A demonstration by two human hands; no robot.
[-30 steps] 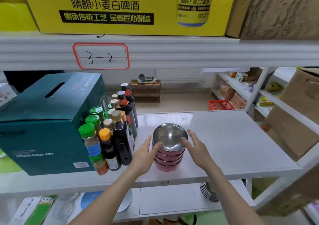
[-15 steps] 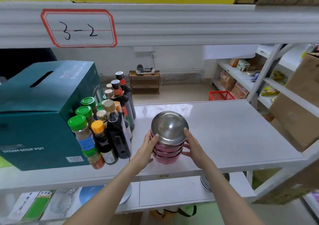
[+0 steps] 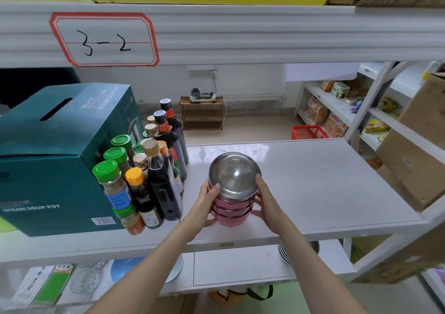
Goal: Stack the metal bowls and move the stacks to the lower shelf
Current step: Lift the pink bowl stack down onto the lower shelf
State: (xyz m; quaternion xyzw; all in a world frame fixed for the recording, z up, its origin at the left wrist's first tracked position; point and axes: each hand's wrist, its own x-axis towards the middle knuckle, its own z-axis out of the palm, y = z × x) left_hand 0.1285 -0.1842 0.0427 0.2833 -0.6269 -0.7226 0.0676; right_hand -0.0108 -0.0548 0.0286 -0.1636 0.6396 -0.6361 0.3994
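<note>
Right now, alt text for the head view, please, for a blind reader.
The left hand and right hand grip a stack of metal bowls on a white shelf. Sauce bottles and a teal box stand to its left.

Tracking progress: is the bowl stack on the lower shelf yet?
No. The bowl stack is on the middle shelf, gripped by left hand and right hand.

Bottles (image 3: pixel 163 186) crowd the stack (image 3: pixel 234 176) leftward; shelf (image 3: pixel 325 181) open rightward.
</note>
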